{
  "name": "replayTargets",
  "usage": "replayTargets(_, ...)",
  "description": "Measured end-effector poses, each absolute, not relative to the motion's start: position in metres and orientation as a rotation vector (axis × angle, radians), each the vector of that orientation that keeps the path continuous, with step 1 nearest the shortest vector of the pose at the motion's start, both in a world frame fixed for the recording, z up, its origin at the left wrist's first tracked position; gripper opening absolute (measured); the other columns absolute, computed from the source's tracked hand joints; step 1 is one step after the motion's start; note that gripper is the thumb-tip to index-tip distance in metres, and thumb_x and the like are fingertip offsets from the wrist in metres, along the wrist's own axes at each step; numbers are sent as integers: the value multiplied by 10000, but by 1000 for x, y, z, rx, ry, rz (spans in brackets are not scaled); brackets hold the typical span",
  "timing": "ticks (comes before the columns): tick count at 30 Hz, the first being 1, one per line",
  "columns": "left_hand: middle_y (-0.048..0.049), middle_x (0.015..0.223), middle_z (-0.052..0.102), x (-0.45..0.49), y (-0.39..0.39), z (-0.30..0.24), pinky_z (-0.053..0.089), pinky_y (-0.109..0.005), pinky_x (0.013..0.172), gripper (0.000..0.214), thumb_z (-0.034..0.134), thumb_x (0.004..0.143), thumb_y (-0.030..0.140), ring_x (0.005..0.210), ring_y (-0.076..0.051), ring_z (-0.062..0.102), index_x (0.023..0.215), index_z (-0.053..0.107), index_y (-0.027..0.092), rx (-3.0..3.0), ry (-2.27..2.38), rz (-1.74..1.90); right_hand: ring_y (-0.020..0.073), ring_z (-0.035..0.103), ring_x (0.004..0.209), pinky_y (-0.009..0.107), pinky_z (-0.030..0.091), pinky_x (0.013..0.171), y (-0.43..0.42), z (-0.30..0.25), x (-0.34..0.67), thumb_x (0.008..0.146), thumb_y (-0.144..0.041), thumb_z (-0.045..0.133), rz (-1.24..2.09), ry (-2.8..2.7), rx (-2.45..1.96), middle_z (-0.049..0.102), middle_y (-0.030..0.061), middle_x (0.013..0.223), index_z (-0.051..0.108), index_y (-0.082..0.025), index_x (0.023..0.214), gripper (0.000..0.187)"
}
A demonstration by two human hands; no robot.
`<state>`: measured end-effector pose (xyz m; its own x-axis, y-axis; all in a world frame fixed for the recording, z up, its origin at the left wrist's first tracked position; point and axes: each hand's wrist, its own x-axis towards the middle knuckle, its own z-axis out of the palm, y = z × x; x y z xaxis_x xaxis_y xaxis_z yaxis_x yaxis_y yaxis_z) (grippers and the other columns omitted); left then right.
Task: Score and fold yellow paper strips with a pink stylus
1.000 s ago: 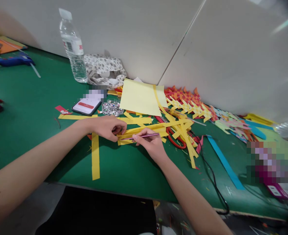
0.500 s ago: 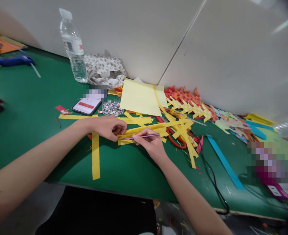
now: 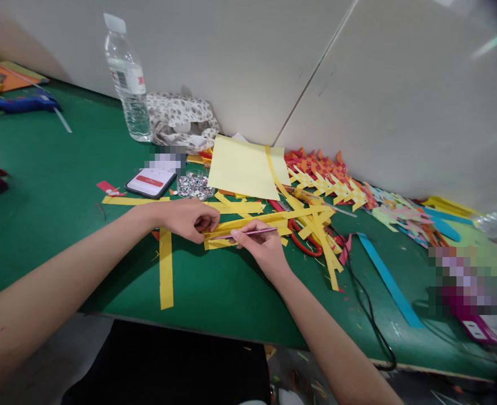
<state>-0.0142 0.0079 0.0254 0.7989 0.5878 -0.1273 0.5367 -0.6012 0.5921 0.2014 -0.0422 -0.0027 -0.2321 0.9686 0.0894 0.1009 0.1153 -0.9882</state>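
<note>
My right hand (image 3: 263, 243) is closed around a slim pinkish pen (image 3: 254, 232), which lies nearly flat with its tip pointing left over the yellow strips. My left hand (image 3: 189, 218) has its fingers curled, thumb and fingertips pinching the left end of a yellow paper strip (image 3: 269, 217). More yellow strips lie under and around both hands; one strip (image 3: 166, 275) runs toward the table's front edge. Just right of my right hand, red-handled scissors (image 3: 305, 243) are partly covered by strips. Beyond the hands rests a pale yellow sheet (image 3: 243, 169).
On the green table (image 3: 62, 225) stand a water bottle (image 3: 130, 90), a phone (image 3: 151, 179) and a pile of googly eyes (image 3: 195, 185). A blue glue gun (image 3: 28, 102) lies far left. Woven paper pieces (image 3: 328, 180), a blue strip (image 3: 389, 281) and a black cable (image 3: 368, 306) are right.
My right hand and the pen have shifted very slightly to the right. My left hand keeps its hold on the strip; the view has barely moved.
</note>
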Motion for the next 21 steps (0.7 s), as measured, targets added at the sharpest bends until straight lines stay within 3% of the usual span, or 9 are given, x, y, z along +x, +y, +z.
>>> replayTargets(21,59,603,497,-18,13,19,324,-203,514,167,554,646,138,521,-83,435,797,513,196,2250,738,147,153,619,590,276,484,552,-41,-8,201,684,-372,753,1183,-1534,-1102,664,1,641,588,-204,681,235)
